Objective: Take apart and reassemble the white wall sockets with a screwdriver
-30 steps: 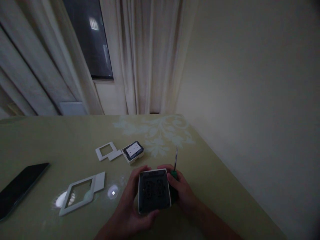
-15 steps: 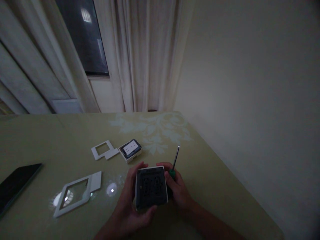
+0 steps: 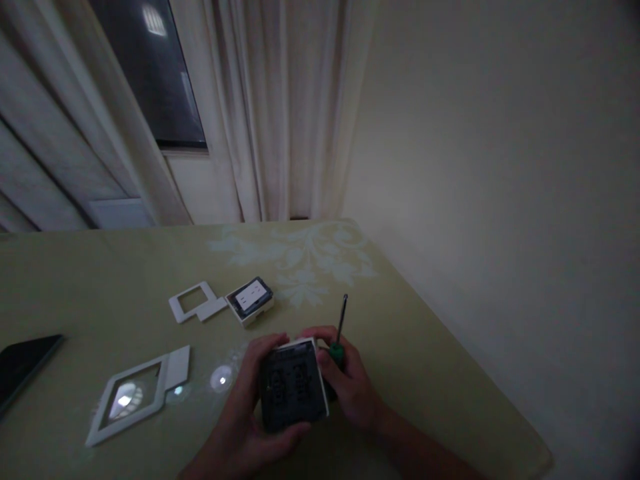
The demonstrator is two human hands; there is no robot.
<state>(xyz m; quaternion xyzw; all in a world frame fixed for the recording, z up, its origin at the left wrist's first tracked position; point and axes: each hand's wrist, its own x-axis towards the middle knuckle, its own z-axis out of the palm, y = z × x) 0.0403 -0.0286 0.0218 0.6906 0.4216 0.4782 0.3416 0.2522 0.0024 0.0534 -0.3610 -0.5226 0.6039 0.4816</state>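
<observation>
Above the table's near part, my left hand [image 3: 253, 400] is closed around the left side and bottom of a wall socket [image 3: 293, 385]. A dark square face of the socket, with slotted shapes in it, is turned toward me, and a pale rim shows along its top and right edges. My right hand [image 3: 353, 383] grips a screwdriver [image 3: 341, 327] by its green and black handle, the metal shaft pointing up. Fingers of that same hand also rest against the socket's upper right edge. Part of the screwdriver handle is hidden by the fingers.
A second socket [image 3: 251, 297] with a white insert lies farther back, beside a small white frame [image 3: 176, 308] and a white plate piece [image 3: 212, 308]. A larger white frame [image 3: 125, 419] with a plate lies front left, near a dark flat device [image 3: 27, 363]. A wall [image 3: 475, 200] borders the table's right.
The socket has tilted in my hands, showing more of its right edge. The view has shifted slightly, so things on the table appear farther left. Both hands keep their hold.
</observation>
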